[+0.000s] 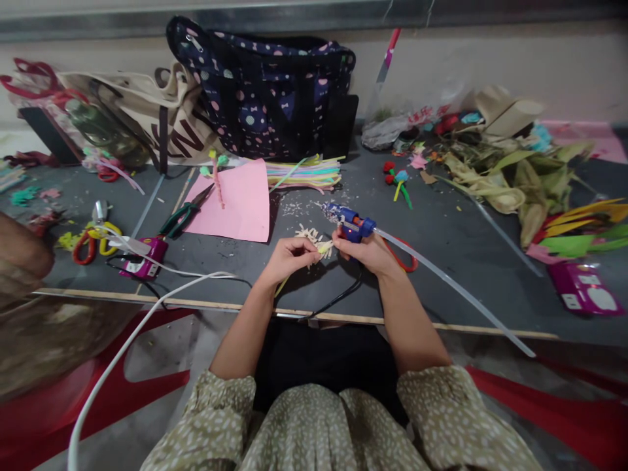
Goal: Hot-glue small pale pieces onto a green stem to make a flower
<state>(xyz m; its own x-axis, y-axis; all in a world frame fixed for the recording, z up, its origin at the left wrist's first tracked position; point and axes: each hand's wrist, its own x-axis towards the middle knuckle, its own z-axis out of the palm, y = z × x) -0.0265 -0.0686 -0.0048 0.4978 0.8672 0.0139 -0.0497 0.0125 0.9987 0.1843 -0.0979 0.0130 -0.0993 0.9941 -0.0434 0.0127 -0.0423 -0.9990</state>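
In the head view, my right hand (369,254) is wrapped round a blue hot glue gun (357,224), whose nozzle points to the left. A long translucent glue stick (451,286) trails from its back, out past the table edge. My left hand (293,258) is closed in a pinch on a thin yellow stem (281,286) with a pale yellow tip (324,248). My right fingertips meet that tip. Beneath the hands lies a pile of small cream-coloured strips (308,233). Red-handled scissors (411,264) lie partly hidden behind my right forearm.
Pink paper (240,203), dark green pliers (181,219) and a bundle of pastel pipe cleaners (304,173) lie ahead. Dried husks (495,176) are at right. Purple power strips (144,257) sit on both sides; a white cable (122,347) crosses the edge. Another person's arm (22,252) is at left.
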